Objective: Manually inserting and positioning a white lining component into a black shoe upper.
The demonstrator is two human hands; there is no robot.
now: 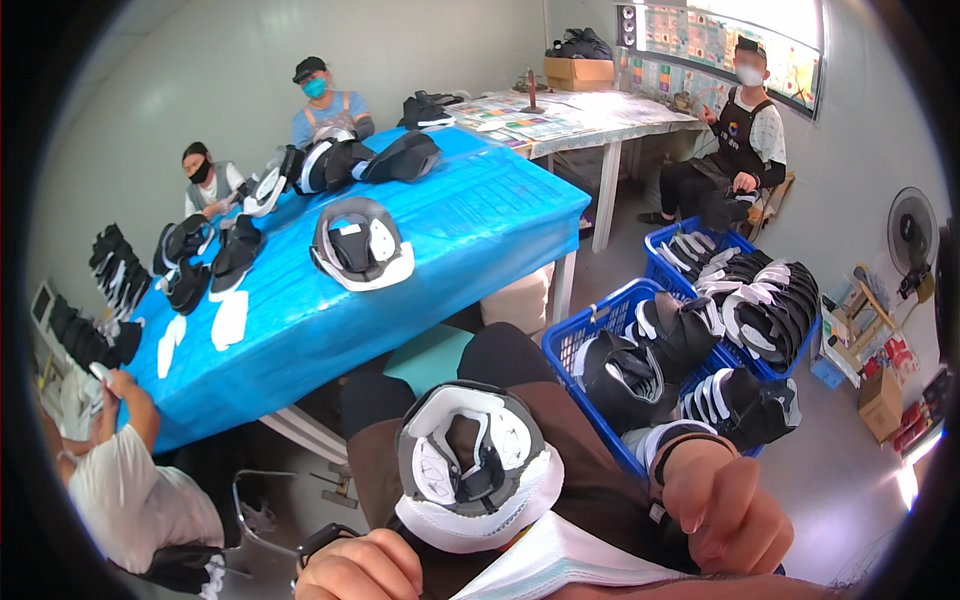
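Observation:
A helmet liner (pixel 485 500) rests on my lap, its hollow facing up. It has a grey foam rim, white inner pads, a black strap inside and a white padded edge toward me. My left hand (pixel 365 566) is closed at the lower edge, just left of the liner, a black band on its wrist; what its fingers hold is hidden. My right hand (pixel 725 508) is raised to the right, apart from the liner, with thumb and fingers pinched together. Anything between them is too small to make out. White fabric (pixel 560 560) covers part of the lower view.
Blue baskets (pixel 560 350) full of black-and-white liners stand at my right. Ahead, a blue-covered table (pixel 480 240) carries another liner (pixel 360 245) and several more pieces. People sit around it; one person (pixel 735 140) sits at the far right. A fan (pixel 910 235) stands by the right wall.

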